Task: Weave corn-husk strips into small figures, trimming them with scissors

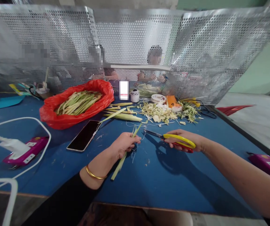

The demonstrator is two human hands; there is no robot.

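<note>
A: What's the L hand (126,142) doing?
B: Clamped on a green stalk (117,171) — it slants low over the desk (135,194), w/ thin thread (133,156) hanging nr the fingers.
A: And the R hand (186,138)?
B: Closed round the handles of the scissors (180,140); blades point twd the L hand, tips just beside the thread. Can't tell if they touch it.
A: Other stuff?
B: Phone (84,136) lies L of the stalk, red bag (49,116) w/ long strips (80,102) behind it — plus a pile of scraps (159,113) at back R, nr a white jar (135,96).
</note>
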